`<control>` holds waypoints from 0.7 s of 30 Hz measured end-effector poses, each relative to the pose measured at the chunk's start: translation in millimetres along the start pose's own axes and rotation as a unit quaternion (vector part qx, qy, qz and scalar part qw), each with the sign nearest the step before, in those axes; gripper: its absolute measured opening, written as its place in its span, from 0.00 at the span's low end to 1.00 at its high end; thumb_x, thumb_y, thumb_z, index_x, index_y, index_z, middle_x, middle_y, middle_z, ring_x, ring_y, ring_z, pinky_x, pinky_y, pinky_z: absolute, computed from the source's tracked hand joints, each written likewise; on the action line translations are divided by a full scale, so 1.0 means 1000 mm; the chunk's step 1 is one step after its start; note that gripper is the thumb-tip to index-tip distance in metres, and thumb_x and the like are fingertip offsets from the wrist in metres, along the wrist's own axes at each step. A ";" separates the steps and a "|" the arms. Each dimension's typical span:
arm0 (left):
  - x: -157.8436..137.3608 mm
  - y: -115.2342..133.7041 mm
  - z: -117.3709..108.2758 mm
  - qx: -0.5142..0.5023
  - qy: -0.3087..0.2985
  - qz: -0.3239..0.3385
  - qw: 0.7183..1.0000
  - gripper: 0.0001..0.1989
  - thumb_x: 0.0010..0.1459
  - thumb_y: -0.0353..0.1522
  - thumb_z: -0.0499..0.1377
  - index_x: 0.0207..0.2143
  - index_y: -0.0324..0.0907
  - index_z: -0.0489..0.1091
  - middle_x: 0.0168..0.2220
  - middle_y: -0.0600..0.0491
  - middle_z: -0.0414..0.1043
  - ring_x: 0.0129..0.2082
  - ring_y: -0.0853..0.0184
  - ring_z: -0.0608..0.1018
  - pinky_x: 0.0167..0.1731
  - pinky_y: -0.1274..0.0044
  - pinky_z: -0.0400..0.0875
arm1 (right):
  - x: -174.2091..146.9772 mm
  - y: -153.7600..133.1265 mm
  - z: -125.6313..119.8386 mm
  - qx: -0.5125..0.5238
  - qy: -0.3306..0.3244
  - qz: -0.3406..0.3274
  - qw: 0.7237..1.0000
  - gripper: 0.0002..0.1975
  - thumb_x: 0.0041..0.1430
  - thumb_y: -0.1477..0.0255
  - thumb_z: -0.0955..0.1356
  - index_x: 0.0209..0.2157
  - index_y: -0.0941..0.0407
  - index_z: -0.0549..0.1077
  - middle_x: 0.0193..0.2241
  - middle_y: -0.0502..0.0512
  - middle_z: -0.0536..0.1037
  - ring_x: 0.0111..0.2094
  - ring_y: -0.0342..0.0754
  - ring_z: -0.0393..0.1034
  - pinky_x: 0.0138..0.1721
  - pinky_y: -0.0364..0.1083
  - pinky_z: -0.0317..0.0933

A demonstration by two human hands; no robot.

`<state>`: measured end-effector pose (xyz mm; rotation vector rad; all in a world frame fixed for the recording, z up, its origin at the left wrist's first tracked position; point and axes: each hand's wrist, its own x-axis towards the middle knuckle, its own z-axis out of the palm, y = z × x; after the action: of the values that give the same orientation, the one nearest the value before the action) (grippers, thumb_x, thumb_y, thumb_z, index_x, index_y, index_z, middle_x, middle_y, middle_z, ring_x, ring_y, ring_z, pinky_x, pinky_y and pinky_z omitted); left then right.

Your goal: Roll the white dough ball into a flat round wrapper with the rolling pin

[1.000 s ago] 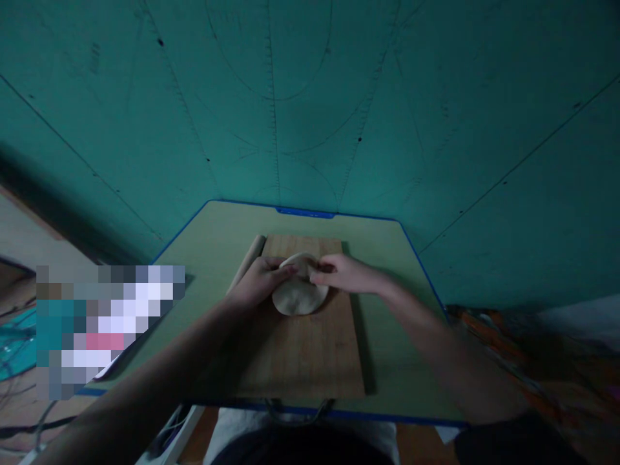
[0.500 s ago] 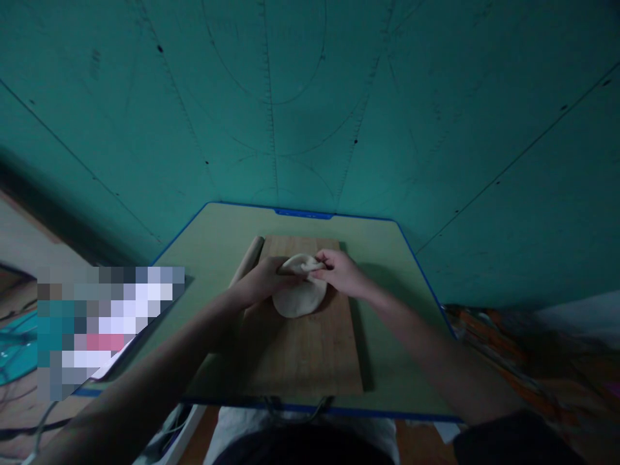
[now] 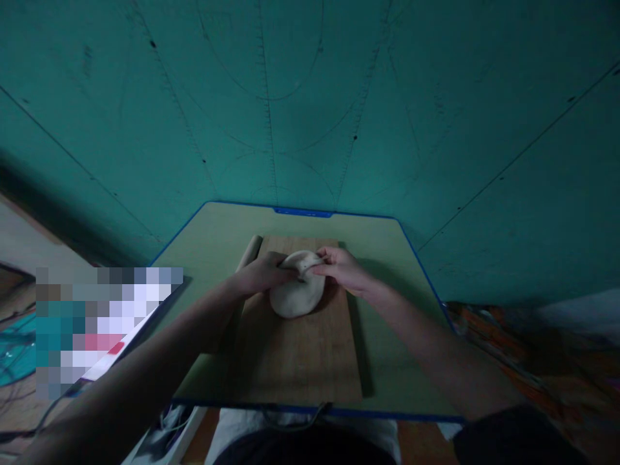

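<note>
A pale piece of dough (image 3: 298, 300) is held between my two hands over the wooden cutting board (image 3: 300, 368). Its near part hangs as a smooth round flap, and its upper part curls into a fold between the hands. My left hand (image 3: 264, 272) grips the left edge, with the thumb laid over the middle of the dough. On the other side, my right hand (image 3: 343, 268) pinches the upper right edge between thumb and fingers. A rolling pin (image 3: 249, 250) lies along the board's left edge, partly hidden by my left forearm.
The board rests on a small pale table (image 3: 402, 361) with a blue rim, set against a green wall (image 3: 310, 97). A bright, partly blurred-out flat object (image 3: 140, 316) sits at the table's left side. Cables (image 3: 46, 413) lie at the lower left.
My left hand and thumb have shifted slightly on the dough, and its fold looks a little more open. The right hand keeps its pinch in nearly the same place.
</note>
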<state>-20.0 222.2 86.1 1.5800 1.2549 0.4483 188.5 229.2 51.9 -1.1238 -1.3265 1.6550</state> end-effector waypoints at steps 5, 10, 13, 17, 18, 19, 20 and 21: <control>0.002 -0.003 -0.002 -0.061 -0.034 0.002 0.998 0.14 0.45 0.37 0.66 0.33 0.38 0.77 0.28 0.52 0.78 0.28 0.65 0.77 0.26 0.78 0.65 | -0.001 0.000 -0.003 0.022 -0.011 0.005 1.000 0.17 0.43 0.74 0.77 0.34 0.54 0.70 0.29 0.48 0.78 0.30 0.45 0.73 0.31 0.43 0.67; 0.004 -0.002 -0.003 -0.119 -0.073 -0.002 0.990 0.11 0.45 0.35 0.68 0.31 0.37 0.79 0.28 0.50 0.80 0.27 0.64 0.78 0.27 0.77 0.67 | 0.000 0.002 -0.006 0.028 -0.023 -0.008 0.999 0.18 0.43 0.73 0.78 0.35 0.53 0.71 0.30 0.48 0.78 0.31 0.46 0.74 0.33 0.44 0.70; 0.002 0.000 -0.002 -0.149 -0.085 -0.010 0.985 0.09 0.45 0.33 0.68 0.29 0.36 0.79 0.26 0.49 0.80 0.25 0.65 0.78 0.26 0.78 0.67 | 0.001 0.003 -0.008 0.034 -0.032 -0.012 0.999 0.18 0.43 0.73 0.78 0.35 0.53 0.71 0.31 0.49 0.78 0.32 0.46 0.74 0.34 0.45 0.71; 0.002 0.001 0.000 -0.184 -0.090 -0.025 0.978 0.08 0.45 0.32 0.69 0.29 0.37 0.79 0.27 0.48 0.80 0.24 0.65 0.78 0.25 0.78 0.67 | 0.001 0.002 -0.009 0.045 -0.038 -0.019 0.998 0.18 0.43 0.71 0.79 0.34 0.53 0.71 0.30 0.48 0.78 0.31 0.46 0.74 0.34 0.45 0.71; 0.002 0.001 0.000 -0.190 -0.091 -0.030 0.977 0.08 0.45 0.32 0.69 0.29 0.37 0.79 0.27 0.48 0.81 0.24 0.65 0.78 0.25 0.78 0.67 | 0.000 0.002 -0.009 0.047 -0.039 -0.020 0.998 0.18 0.43 0.71 0.79 0.34 0.53 0.71 0.30 0.48 0.78 0.31 0.46 0.74 0.34 0.45 0.71; 0.002 0.000 0.001 -0.196 -0.092 -0.035 0.976 0.08 0.45 0.32 0.69 0.29 0.37 0.80 0.27 0.48 0.81 0.24 0.65 0.78 0.25 0.78 0.68 | 0.000 0.001 -0.009 0.049 -0.039 -0.021 0.998 0.18 0.42 0.70 0.79 0.34 0.53 0.71 0.30 0.48 0.78 0.31 0.45 0.74 0.34 0.45 0.71; 0.003 0.000 0.001 -0.200 -0.092 -0.040 0.975 0.08 0.45 0.32 0.69 0.30 0.37 0.80 0.28 0.48 0.81 0.25 0.65 0.78 0.25 0.78 0.68 | 0.000 0.001 -0.009 0.051 -0.039 -0.022 0.998 0.18 0.42 0.70 0.79 0.34 0.53 0.71 0.30 0.48 0.78 0.31 0.45 0.74 0.34 0.45 0.70; 0.003 -0.001 0.001 -0.204 -0.093 -0.045 0.973 0.09 0.44 0.32 0.69 0.30 0.37 0.80 0.28 0.47 0.81 0.25 0.65 0.78 0.26 0.78 0.68 | -0.001 0.000 -0.009 0.054 -0.039 -0.021 0.998 0.18 0.42 0.70 0.79 0.34 0.53 0.71 0.30 0.48 0.78 0.31 0.45 0.74 0.35 0.45 0.70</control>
<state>-18.3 224.8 84.3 1.1825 1.0100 0.4555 197.6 231.8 51.1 -0.9705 -1.2850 1.7338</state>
